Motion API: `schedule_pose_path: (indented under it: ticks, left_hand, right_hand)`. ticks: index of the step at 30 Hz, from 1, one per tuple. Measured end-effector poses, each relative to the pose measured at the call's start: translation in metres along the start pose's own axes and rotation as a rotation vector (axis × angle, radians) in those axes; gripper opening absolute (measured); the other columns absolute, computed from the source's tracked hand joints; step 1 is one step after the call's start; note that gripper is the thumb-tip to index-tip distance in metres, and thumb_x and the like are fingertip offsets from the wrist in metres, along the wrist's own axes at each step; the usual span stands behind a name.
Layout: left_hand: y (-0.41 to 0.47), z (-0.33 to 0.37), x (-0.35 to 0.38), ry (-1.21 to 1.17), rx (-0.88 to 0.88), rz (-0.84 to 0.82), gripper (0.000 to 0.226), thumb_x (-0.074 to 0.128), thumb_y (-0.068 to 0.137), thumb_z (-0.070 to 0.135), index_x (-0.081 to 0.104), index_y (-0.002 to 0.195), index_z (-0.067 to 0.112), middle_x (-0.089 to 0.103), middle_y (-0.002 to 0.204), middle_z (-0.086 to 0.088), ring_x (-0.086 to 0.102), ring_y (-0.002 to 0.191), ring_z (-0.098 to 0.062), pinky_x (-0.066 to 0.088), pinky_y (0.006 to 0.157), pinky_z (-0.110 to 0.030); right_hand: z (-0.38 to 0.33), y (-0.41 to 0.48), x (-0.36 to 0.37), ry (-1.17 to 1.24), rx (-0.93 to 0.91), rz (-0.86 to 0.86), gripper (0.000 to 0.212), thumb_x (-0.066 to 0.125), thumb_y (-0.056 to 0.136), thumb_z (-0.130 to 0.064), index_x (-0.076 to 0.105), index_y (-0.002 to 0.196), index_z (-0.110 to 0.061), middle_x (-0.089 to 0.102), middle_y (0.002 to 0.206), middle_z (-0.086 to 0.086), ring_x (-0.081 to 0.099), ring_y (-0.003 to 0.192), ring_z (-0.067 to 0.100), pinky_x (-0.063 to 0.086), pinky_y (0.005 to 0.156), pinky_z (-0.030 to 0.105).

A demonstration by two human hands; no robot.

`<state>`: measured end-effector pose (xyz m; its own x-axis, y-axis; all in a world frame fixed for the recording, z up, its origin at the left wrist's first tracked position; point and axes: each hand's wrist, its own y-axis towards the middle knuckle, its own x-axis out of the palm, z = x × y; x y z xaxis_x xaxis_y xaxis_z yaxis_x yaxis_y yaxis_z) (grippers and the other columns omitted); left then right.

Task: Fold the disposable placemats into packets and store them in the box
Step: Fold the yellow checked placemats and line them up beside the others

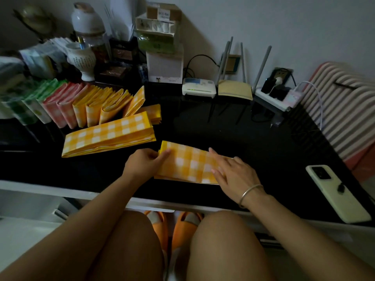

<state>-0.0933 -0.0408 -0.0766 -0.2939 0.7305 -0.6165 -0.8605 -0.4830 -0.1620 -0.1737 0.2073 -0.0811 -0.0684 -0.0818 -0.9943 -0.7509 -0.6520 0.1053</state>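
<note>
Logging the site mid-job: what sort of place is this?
Likely a home desk corner: a white modem and cream router with grey antennas, a white power strip, a pink-and-white striped mattress or cushion beside the glossy black desktop bearing a half-folded yellow checked placemat.

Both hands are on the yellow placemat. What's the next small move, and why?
Probably fold the left end over to the right: the left hand pinches that end of the yellow placemat, while the right hand presses the other end flat.

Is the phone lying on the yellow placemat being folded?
No, the phone lies on the bare table at the right, apart from the placemat.
</note>
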Motion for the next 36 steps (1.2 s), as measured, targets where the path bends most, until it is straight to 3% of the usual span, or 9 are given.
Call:
schedule_pose_path:
  ticks: [5, 9, 12, 15, 18, 21, 27, 30, 36]
  left_hand:
    - [0.010, -0.020, 0.003, 0.164, 0.170, 0.052, 0.026, 0.061, 0.091, 0.047, 0.062, 0.097, 0.022, 0.064, 0.083, 0.005, 0.062, 0.078, -0.018, 0.051, 0.064, -0.038]
    - [0.012, -0.028, 0.006, 0.253, 0.316, 0.091, 0.023, 0.060, 0.092, 0.043, 0.053, 0.100, 0.023, 0.056, 0.076, 0.007, 0.059, 0.071, -0.019, 0.039, 0.055, -0.031]
    - [0.012, -0.023, 0.010, 0.377, 0.337, 0.164, 0.047, 0.061, 0.093, 0.038, 0.044, 0.131, 0.017, 0.061, 0.101, -0.003, 0.061, 0.093, -0.028, 0.047, 0.061, -0.036]
    - [0.010, -0.001, 0.012, 0.691, 0.552, 0.285, 0.064, 0.059, 0.090, 0.021, 0.034, 0.148, 0.015, 0.040, 0.147, -0.012, 0.042, 0.132, -0.033, 0.045, 0.091, -0.041]
    - [0.001, 0.030, 0.033, 0.997, 0.765, 0.032, 0.065, 0.043, 0.099, 0.033, 0.013, 0.156, 0.020, 0.010, 0.163, -0.009, 0.009, 0.150, -0.030, 0.007, 0.121, -0.048]
    - [-0.002, 0.031, 0.059, 1.136, 0.614, -0.285, 0.069, 0.015, 0.100, 0.058, -0.018, 0.153, 0.028, -0.016, 0.163, -0.003, -0.019, 0.148, -0.027, -0.010, 0.116, -0.059]
    - [0.010, 0.014, 0.064, 1.036, 0.514, -0.396, 0.071, 0.007, 0.093, 0.068, -0.027, 0.148, 0.038, -0.032, 0.157, 0.005, -0.030, 0.144, -0.021, -0.012, 0.112, -0.065]
    - [0.010, 0.014, 0.065, 1.023, 0.515, -0.405, 0.070, 0.008, 0.094, 0.068, -0.025, 0.148, 0.039, -0.031, 0.157, 0.005, -0.030, 0.144, -0.021, -0.013, 0.112, -0.065]
    - [0.018, 0.021, 0.061, 0.905, 0.442, -0.498, 0.061, 0.012, 0.100, 0.059, -0.019, 0.150, 0.042, -0.027, 0.159, 0.008, -0.028, 0.144, -0.018, -0.017, 0.112, -0.062]
  right_hand:
    - [0.003, 0.015, 0.014, -0.225, -0.030, -0.065, 0.062, 0.001, 0.092, -0.052, 0.017, 0.150, -0.037, 0.051, 0.115, 0.002, 0.046, 0.100, 0.021, 0.036, 0.082, 0.037]
    - [0.004, 0.018, 0.024, -0.214, -0.033, -0.036, 0.056, 0.021, 0.091, -0.051, 0.044, 0.140, -0.036, 0.051, 0.127, 0.007, 0.044, 0.115, 0.027, 0.041, 0.087, 0.044]
    - [0.005, 0.014, 0.034, -0.097, -0.003, -0.127, 0.058, 0.006, 0.091, -0.055, 0.013, 0.148, -0.046, 0.015, 0.159, -0.003, 0.009, 0.147, 0.023, 0.007, 0.117, 0.053]
    - [0.008, 0.015, 0.038, -0.066, 0.014, -0.176, 0.059, -0.008, 0.086, -0.056, -0.016, 0.144, -0.050, -0.007, 0.160, -0.010, -0.011, 0.147, 0.016, -0.010, 0.116, 0.052]
    - [0.009, 0.018, 0.039, -0.082, 0.012, -0.199, 0.060, -0.013, 0.082, -0.056, -0.021, 0.141, -0.050, -0.013, 0.160, -0.011, -0.015, 0.146, 0.015, -0.012, 0.115, 0.053]
    - [0.008, 0.019, 0.039, -0.092, 0.013, -0.225, 0.067, -0.016, 0.080, -0.057, -0.013, 0.146, -0.047, -0.013, 0.159, -0.011, -0.017, 0.146, 0.015, -0.013, 0.115, 0.053]
    - [0.011, 0.015, 0.039, 0.229, 0.064, 0.041, 0.072, 0.028, 0.086, -0.061, 0.013, 0.151, -0.033, 0.013, 0.159, -0.006, 0.007, 0.146, 0.016, 0.004, 0.119, 0.040]
    - [0.016, 0.007, 0.038, 0.435, 0.404, 0.326, 0.068, 0.062, 0.085, -0.039, 0.037, 0.145, -0.020, 0.033, 0.151, 0.005, 0.025, 0.138, 0.025, 0.023, 0.112, 0.037]
    - [0.030, -0.017, 0.024, 0.546, 0.776, 0.276, 0.046, 0.059, 0.092, -0.028, 0.050, 0.134, -0.013, 0.068, 0.107, 0.004, 0.061, 0.103, 0.027, 0.046, 0.084, 0.034]
